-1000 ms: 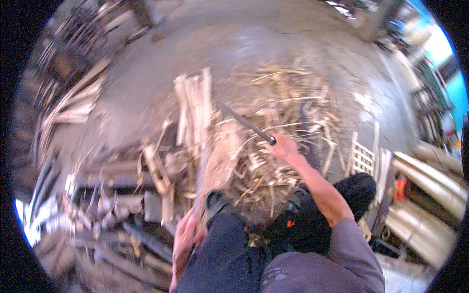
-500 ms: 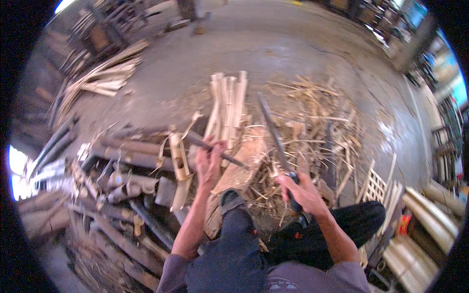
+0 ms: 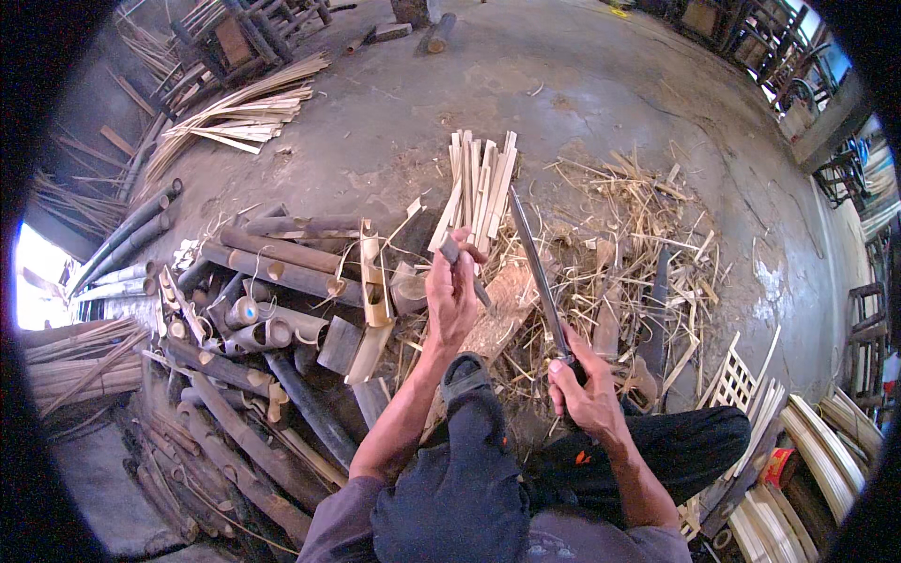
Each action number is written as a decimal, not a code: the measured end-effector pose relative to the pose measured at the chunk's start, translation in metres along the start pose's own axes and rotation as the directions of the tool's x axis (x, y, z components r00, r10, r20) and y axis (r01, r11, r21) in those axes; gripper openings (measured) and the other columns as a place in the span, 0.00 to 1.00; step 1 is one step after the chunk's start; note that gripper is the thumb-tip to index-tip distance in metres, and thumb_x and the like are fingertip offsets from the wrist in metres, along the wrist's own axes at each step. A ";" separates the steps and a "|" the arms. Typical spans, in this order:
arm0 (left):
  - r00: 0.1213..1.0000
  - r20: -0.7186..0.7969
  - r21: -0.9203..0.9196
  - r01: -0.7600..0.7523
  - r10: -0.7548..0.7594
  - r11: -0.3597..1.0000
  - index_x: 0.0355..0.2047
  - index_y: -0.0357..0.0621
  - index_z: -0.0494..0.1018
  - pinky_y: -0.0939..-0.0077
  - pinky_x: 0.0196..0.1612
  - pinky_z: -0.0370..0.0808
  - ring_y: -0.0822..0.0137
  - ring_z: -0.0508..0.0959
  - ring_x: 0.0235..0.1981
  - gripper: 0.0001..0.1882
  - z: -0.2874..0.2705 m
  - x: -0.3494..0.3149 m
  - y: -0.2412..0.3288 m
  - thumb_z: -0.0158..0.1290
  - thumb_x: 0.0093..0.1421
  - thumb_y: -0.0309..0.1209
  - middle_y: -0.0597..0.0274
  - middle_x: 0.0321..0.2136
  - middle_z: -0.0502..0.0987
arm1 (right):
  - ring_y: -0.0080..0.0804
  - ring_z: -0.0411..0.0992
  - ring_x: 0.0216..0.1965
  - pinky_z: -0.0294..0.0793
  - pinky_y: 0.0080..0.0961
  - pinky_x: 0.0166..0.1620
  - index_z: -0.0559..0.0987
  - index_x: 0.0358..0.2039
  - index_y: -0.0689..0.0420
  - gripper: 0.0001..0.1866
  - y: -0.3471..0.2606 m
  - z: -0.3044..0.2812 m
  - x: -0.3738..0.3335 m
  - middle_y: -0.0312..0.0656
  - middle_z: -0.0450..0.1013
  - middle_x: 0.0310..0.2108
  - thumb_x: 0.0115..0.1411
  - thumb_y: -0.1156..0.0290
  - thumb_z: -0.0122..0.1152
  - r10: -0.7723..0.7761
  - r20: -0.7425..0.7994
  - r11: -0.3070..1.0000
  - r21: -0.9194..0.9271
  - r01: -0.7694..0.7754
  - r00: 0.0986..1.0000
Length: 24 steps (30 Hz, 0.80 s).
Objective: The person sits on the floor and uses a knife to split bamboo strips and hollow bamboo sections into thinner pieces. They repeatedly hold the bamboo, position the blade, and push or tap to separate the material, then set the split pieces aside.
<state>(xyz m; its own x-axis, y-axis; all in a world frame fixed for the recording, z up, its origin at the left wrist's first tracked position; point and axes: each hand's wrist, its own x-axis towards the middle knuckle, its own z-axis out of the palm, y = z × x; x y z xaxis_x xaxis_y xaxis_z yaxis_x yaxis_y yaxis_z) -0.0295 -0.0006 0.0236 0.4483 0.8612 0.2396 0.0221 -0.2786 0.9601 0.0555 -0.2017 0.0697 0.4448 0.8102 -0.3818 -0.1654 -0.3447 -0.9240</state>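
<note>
My left hand (image 3: 450, 305) is closed round a short dark bamboo strip (image 3: 482, 295), whose lower end points down toward a pale chopping block (image 3: 511, 286). Gripped by its dark handle in my right hand (image 3: 589, 392) is a long knife (image 3: 533, 251). Its blade slants up and away to the left, apart from the strip, over the block's right side. Just beyond my left hand lies a bundle of split pale bamboo strips (image 3: 483, 188) on the floor. A heap of shavings (image 3: 619, 253) spreads to the right of the blade.
Dark bamboo poles (image 3: 291, 267) and cut pieces pile up at the left, with a split bamboo piece (image 3: 375, 291) by my left forearm. More pale strips (image 3: 249, 108) lie at the far left. A woven lattice (image 3: 737, 380) and split bamboo (image 3: 826, 441) sit right of my knee.
My view has shifted, so the scene sits further right. The bamboo strip has turned in my left hand and looks shorter. The knife has come nearer the left hand.
</note>
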 end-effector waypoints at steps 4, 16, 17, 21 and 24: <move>0.994 0.079 -0.714 0.007 0.071 0.700 0.47 0.35 0.67 0.74 0.45 0.58 0.72 0.60 0.36 0.25 0.022 -0.013 -0.022 0.31 0.70 0.45 0.66 0.30 0.61 | 0.17 0.63 0.18 0.67 0.17 0.22 0.54 0.66 0.53 0.32 -0.007 0.018 -0.002 0.33 0.67 0.24 0.62 0.76 0.47 -0.356 -0.040 0.934 0.021 0.357 0.934; 0.957 0.268 -0.457 0.022 0.114 0.889 0.37 0.42 0.67 0.83 0.33 0.60 0.79 0.61 0.28 0.15 0.039 -0.049 -0.005 0.36 0.70 0.39 0.70 0.28 0.65 | 0.21 0.62 0.13 0.65 0.21 0.16 0.67 0.25 0.60 0.29 -0.047 0.021 -0.008 0.35 0.62 0.17 0.68 0.46 0.34 0.086 0.084 0.955 0.276 -0.106 0.993; 0.962 0.260 -0.485 0.052 0.088 0.873 0.37 0.42 0.67 0.83 0.32 0.60 0.80 0.61 0.28 0.15 0.040 -0.050 -0.005 0.36 0.70 0.39 0.71 0.27 0.65 | 0.21 0.62 0.13 0.65 0.21 0.16 0.67 0.25 0.60 0.29 -0.046 0.021 -0.009 0.36 0.62 0.17 0.68 0.46 0.34 0.085 0.087 0.955 0.276 -0.106 0.993; 0.962 0.271 -0.473 0.107 0.030 0.874 0.39 0.44 0.67 0.87 0.25 0.55 0.85 0.58 0.22 0.12 0.039 -0.054 -0.015 0.37 0.70 0.37 0.76 0.23 0.63 | 0.21 0.62 0.14 0.65 0.21 0.16 0.67 0.28 0.61 0.29 -0.046 0.020 -0.009 0.37 0.63 0.18 0.68 0.46 0.34 0.065 0.108 0.962 0.257 -0.091 0.992; 0.953 0.303 -0.484 0.159 -0.005 0.860 0.39 0.45 0.67 0.87 0.23 0.51 0.87 0.55 0.21 0.12 0.039 -0.055 -0.019 0.38 0.70 0.37 0.78 0.22 0.61 | 0.22 0.62 0.14 0.65 0.21 0.16 0.67 0.29 0.62 0.28 -0.047 0.020 -0.010 0.38 0.63 0.18 0.68 0.47 0.34 0.058 0.109 0.962 0.259 -0.085 0.992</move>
<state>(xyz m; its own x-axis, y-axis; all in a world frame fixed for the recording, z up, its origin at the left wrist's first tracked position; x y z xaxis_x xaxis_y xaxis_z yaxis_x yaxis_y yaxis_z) -0.0198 -0.0596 -0.0139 0.6976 0.6936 0.1797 -0.3427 0.1027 0.9338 0.0410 -0.1841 0.1165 0.3354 0.8357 -0.4350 -0.4252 -0.2777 -0.8614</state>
